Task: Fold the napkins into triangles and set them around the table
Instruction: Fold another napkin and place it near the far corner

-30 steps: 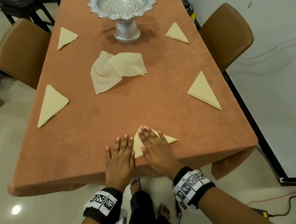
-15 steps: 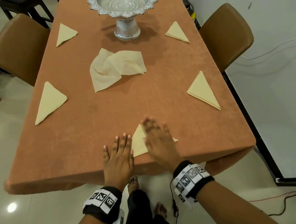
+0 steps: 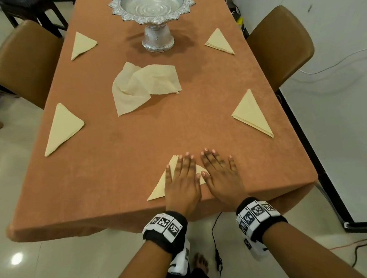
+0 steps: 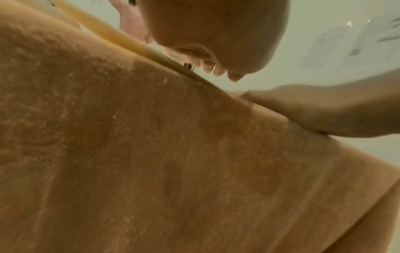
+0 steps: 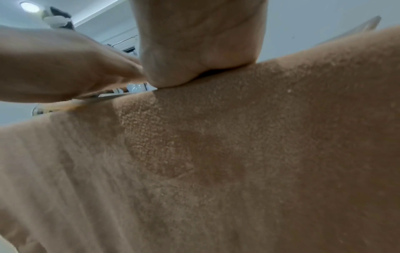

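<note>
Left hand (image 3: 181, 182): flat, fingers straight, palm pressing the folded napkin (image 3: 158, 190) at the table's (image 3: 133, 148) 6 o'clock edge.
Right hand (image 3: 221, 175): flat, fingers spread, just beside the left.
Silver bowl (image 3: 151, 6): 12 o'clock, nothing visible inside.

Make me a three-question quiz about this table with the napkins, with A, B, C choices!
1. Where is the crumpled napkin? A on a chair; B mid-table, just this side of the silver bowl; C on the floor.
2. How many napkins are folded into triangles? A two; B nine; C five.
3. The left hand is: A flat on the nearest triangle; B a fist; C holding the bowl.

Answers: B, it lies in front of the bowl's foot. C, four along the sides, one under the hand. A, fingers straight on it.
</note>
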`<action>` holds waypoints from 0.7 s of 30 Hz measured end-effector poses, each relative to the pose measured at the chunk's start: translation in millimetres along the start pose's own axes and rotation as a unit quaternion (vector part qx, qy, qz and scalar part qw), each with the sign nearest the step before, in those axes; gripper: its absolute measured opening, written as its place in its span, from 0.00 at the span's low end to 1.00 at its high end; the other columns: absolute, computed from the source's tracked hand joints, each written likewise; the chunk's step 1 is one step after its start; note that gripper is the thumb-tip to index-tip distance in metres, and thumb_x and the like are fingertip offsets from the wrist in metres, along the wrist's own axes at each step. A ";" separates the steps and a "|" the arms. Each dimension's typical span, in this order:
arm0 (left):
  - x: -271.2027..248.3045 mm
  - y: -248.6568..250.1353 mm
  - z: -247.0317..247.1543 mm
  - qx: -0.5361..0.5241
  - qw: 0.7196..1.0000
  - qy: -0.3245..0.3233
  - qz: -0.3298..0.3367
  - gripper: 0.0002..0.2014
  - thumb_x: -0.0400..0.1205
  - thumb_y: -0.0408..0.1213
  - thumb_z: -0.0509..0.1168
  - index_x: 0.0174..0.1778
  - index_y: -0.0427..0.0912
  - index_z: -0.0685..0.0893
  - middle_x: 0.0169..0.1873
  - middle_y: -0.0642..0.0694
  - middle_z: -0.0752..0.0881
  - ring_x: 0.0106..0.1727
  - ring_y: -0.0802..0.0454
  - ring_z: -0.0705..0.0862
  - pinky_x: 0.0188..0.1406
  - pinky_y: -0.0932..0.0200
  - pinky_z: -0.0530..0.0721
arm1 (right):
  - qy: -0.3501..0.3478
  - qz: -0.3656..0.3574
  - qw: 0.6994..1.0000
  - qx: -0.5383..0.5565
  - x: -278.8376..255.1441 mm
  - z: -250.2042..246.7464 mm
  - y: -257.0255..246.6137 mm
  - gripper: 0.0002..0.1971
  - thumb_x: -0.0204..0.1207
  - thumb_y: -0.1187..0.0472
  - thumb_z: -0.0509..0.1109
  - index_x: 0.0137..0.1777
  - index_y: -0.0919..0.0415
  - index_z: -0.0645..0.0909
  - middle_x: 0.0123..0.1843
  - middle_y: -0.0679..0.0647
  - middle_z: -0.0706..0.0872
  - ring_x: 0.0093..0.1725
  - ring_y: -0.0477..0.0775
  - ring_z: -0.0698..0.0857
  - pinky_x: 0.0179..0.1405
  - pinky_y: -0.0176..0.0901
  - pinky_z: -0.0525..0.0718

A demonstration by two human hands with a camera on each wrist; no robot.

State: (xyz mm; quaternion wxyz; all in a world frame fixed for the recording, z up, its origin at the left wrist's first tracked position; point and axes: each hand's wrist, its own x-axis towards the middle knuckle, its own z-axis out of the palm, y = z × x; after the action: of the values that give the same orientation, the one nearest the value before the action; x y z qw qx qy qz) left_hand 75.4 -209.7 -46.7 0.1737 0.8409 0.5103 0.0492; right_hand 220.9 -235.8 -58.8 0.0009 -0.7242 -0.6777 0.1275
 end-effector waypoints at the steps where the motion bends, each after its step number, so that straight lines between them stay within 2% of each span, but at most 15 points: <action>1: 1.4 -4.4 5.4 0.012 1.000 -0.019 -0.014 0.31 0.84 0.50 0.33 0.85 0.48 0.49 0.84 0.51 0.49 0.84 0.54 0.45 0.79 0.43 0.36 | 0.004 -0.001 1.000 0.001 -0.1 0.5 1.2 0.33 0.78 0.42 0.32 0.84 0.49 0.45 0.85 0.44 0.44 0.84 0.47 0.45 0.76 0.57 0.35; 4: -10.3 -27.2 6.0 0.020 0.998 -0.013 -0.058 0.30 0.84 0.50 0.41 0.84 0.47 0.58 0.83 0.51 0.59 0.83 0.50 0.59 0.78 0.36 0.53 | 0.020 -0.005 1.000 0.003 -1.3 1.8 1.3 0.32 0.80 0.43 0.35 0.84 0.50 0.49 0.85 0.46 0.50 0.84 0.49 0.50 0.77 0.59 0.39; 6: -20.8 -38.4 2.9 0.019 0.997 0.003 -0.071 0.29 0.84 0.50 0.44 0.83 0.47 0.62 0.81 0.50 0.63 0.81 0.48 0.63 0.76 0.35 0.56 | 0.018 -0.005 1.000 0.007 -1.3 1.2 0.4 0.32 0.80 0.43 0.36 0.84 0.51 0.50 0.85 0.46 0.51 0.84 0.49 0.51 0.77 0.59 0.41; 8: -27.7 -47.9 1.6 0.013 0.995 0.013 -0.098 0.30 0.83 0.52 0.41 0.83 0.48 0.59 0.82 0.52 0.59 0.83 0.51 0.58 0.77 0.35 0.52 | 0.016 -0.003 1.000 0.009 -2.0 0.0 0.0 0.33 0.79 0.43 0.36 0.84 0.51 0.51 0.85 0.46 0.51 0.84 0.49 0.51 0.77 0.59 0.41; 10: -33.4 -59.0 0.2 0.007 0.990 0.016 -0.140 0.31 0.83 0.54 0.34 0.84 0.50 0.51 0.83 0.54 0.51 0.84 0.54 0.49 0.79 0.37 0.43 | 0.017 -0.003 1.000 0.008 -1.9 -0.9 0.1 0.33 0.79 0.42 0.35 0.84 0.50 0.50 0.85 0.46 0.51 0.84 0.50 0.50 0.77 0.59 0.40; 12: -38.4 -67.5 -5.2 0.003 0.983 0.020 -0.181 0.31 0.84 0.54 0.34 0.85 0.50 0.49 0.84 0.53 0.49 0.84 0.53 0.45 0.79 0.39 0.41 | 0.006 -0.003 1.000 0.003 -1.4 -1.8 0.6 0.34 0.77 0.41 0.32 0.84 0.50 0.46 0.85 0.45 0.47 0.84 0.49 0.46 0.77 0.58 0.37; 14: -38.0 -66.3 -13.7 -0.015 0.977 0.038 -0.210 0.28 0.87 0.53 0.41 0.84 0.50 0.56 0.84 0.51 0.55 0.84 0.51 0.51 0.80 0.39 0.47 | -0.009 -0.003 1.000 0.000 -0.5 -2.8 0.9 0.36 0.75 0.41 0.28 0.84 0.49 0.42 0.85 0.44 0.43 0.84 0.48 0.43 0.77 0.57 0.35; 17: -30.3 -49.3 -21.7 -0.029 0.977 0.059 -0.201 0.23 0.83 0.57 0.57 0.73 0.53 0.72 0.77 0.49 0.68 0.77 0.46 0.64 0.73 0.41 0.60 | -0.026 0.002 1.000 0.015 0.4 -7.4 -0.8 0.37 0.74 0.40 0.27 0.84 0.49 0.41 0.85 0.44 0.41 0.84 0.47 0.40 0.78 0.59 0.35; 19: -26.6 -41.0 -23.7 -0.041 0.976 0.074 -0.201 0.19 0.81 0.55 0.63 0.66 0.53 0.79 0.71 0.50 0.73 0.72 0.47 0.68 0.67 0.44 0.65 | -0.036 0.010 0.999 0.031 0.2 -12.8 -4.5 0.32 0.81 0.43 0.35 0.84 0.49 0.41 0.85 0.44 0.41 0.84 0.47 0.40 0.78 0.60 0.36; 21: -23.1 -41.2 -27.7 -0.068 0.970 0.076 -0.219 0.15 0.79 0.52 0.67 0.59 0.51 0.83 0.67 0.50 0.75 0.68 0.48 0.70 0.61 0.48 0.67 | -0.035 0.019 0.998 0.047 0.9 -20.7 -9.5 0.29 0.85 0.48 0.47 0.84 0.51 0.46 0.86 0.45 0.44 0.84 0.48 0.42 0.79 0.61 0.40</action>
State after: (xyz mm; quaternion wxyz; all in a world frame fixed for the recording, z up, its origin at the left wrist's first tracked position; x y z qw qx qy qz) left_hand 22.5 -205.9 -32.8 0.1973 0.6886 0.6893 0.1083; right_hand 215.5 -230.6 -37.3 0.0091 -0.7313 -0.6565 0.1844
